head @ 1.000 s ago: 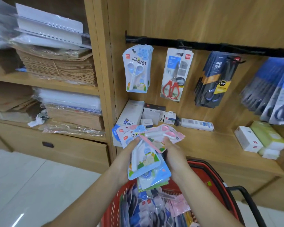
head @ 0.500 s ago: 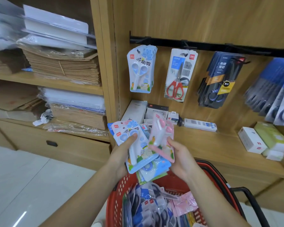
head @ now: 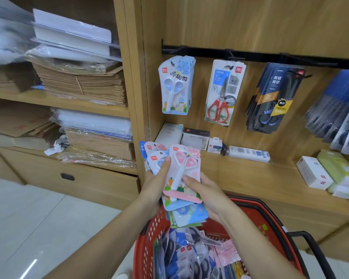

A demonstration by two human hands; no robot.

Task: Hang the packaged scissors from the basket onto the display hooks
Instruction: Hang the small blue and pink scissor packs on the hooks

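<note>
Just above the basket (head: pixel 144 250), the left hand (head: pixel 156 184) gripped a fan of scissor packs (head: pixel 155 158), and the right hand (head: pixel 207 198) pinched the pink pack (head: pixel 186 174) on top. The hooks (head: pixel 229 66) high above the basket already carried several kinds, but many packs lay in the basket unhung. Its near end was cut off, so they could not be counted.

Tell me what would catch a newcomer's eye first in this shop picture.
Front and centre, the left hand grips a stack of scissors packs while the right hand holds the pink scissors pack on top. Just below sits a red basket full of more packs. Above, a blue scissors pack and red-handled scissors hang from the black rail.
</note>
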